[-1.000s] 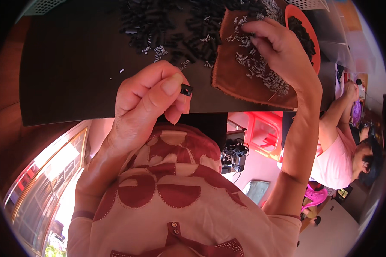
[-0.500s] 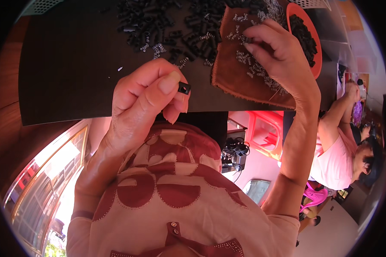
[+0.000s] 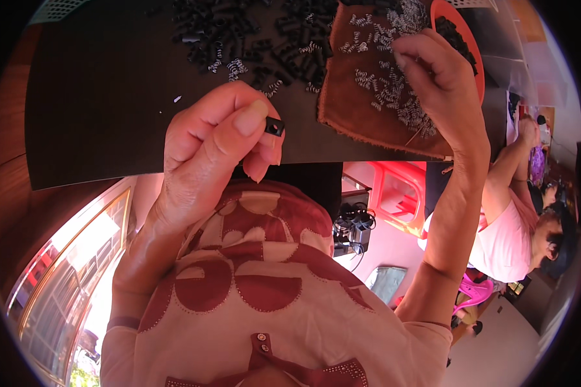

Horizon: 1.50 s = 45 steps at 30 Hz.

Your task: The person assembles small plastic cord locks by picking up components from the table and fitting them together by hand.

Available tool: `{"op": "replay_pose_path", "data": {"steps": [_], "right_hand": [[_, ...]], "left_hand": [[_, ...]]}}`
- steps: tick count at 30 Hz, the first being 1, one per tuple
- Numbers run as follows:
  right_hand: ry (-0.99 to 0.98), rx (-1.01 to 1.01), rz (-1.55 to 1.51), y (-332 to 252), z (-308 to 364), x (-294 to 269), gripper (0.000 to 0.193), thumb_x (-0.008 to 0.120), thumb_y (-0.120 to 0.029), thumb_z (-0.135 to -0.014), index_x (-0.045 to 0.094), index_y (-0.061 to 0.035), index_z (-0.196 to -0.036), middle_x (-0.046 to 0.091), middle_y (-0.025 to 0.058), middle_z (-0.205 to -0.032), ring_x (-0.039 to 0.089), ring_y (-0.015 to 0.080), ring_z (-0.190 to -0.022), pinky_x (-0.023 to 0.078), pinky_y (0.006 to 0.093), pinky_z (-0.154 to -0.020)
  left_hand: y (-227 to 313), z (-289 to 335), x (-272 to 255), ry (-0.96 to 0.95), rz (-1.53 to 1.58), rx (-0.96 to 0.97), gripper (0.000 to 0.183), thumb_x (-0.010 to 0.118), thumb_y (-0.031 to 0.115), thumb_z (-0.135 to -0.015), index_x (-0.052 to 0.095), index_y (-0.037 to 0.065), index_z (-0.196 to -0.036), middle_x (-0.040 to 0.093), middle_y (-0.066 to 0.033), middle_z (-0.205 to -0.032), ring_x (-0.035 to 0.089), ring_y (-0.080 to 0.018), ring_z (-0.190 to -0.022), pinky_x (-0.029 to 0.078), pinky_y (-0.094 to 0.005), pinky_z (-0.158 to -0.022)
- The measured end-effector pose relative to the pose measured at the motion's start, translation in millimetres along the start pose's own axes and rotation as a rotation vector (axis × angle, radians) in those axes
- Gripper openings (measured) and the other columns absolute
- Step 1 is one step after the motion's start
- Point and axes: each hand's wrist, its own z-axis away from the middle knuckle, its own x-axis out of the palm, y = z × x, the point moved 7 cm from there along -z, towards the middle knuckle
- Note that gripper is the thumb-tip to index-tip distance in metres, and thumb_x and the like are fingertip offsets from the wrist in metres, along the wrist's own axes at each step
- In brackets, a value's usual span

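Note:
My left hand (image 3: 210,145) is closed above the near edge of the table, pinching a small black plastic piece (image 3: 275,126) between thumb and fingers. The end of this piece shows a round hole. Over a brown cloth (image 3: 342,116) scattered with small metal springs (image 3: 384,90), my right hand (image 3: 442,84) has its thumb and forefinger drawn together. Whatever may be between those fingertips is too small to make out. Beyond my left hand lies a loose pile of black tube-like pieces (image 3: 232,48), with a few springs among them.
An orange bowl (image 3: 479,90) of black pieces stands right of the cloth. The dark table (image 3: 97,109) reaches to the left. Below its edge are a red plastic stool (image 3: 394,193) and a box with black cables (image 3: 355,226). Another person (image 3: 507,245) sits at the right.
My right hand has moved right across the cloth, away from the springs at its left part. My left hand keeps its hold on the black plastic piece, nearly in place.

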Motion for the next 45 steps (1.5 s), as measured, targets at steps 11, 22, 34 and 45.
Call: {"op": "replay_pose_path", "data": {"steps": [11,22,34,45], "right_hand": [[-0.011,0.01,-0.09,-1.4,9.1,-5.7,0.017,0.057,0.003,-0.081,0.061,-0.0017,-0.096,0.059,0.0107,-0.081,0.06,0.0241,-0.071,0.046,0.0318,-0.064],[-0.129,-0.027,0.235,-3.5,13.5,7.0,0.003,0.057,-0.006,-0.081,0.058,-0.0037,-0.082,0.057,0.0109,-0.08,0.058,0.0318,-0.074,0.045,0.0385,-0.063],[0.024,-0.02,-0.694,-75.5,-0.9,28.2,0.01,0.06,0.011,-0.082,0.058,0.004,-0.089,0.053,0.0006,-0.084,0.047,0.0042,-0.072,0.037,0.0171,-0.061],[-0.024,-0.133,-0.769,-109.5,-10.1,59.0,0.008,0.059,0.01,-0.083,0.057,0.0023,-0.085,0.053,0.0042,-0.077,0.063,0.0086,-0.067,0.047,0.0208,-0.055]], "left_hand": [[-0.3,1.5,2.9,0.013,-0.01,-0.028,0.028,0.05,0.029,-0.097,0.058,0.004,-0.089,0.058,-0.0027,-0.071,0.05,-0.0081,-0.06,0.041,-0.0212,-0.055],[0.4,-1.2,3.4,-0.03,-0.056,0.038,0.029,0.042,0.024,-0.098,0.05,-0.003,-0.093,0.055,-0.0167,-0.075,0.045,-0.0129,-0.054,0.039,-0.0229,-0.049],[-1.3,-7.1,-8.5,0.063,0.264,-0.035,0.029,0.043,0.027,-0.098,0.051,0.001,-0.086,0.056,-0.0118,-0.071,0.047,-0.0138,-0.053,0.037,-0.0245,-0.047],[-2.8,-6.3,-11.0,-0.06,0.433,-0.05,0.029,0.042,0.027,-0.097,0.056,0.001,-0.096,0.057,-0.0087,-0.073,0.052,-0.0193,-0.057,0.042,-0.0281,-0.053]]}}
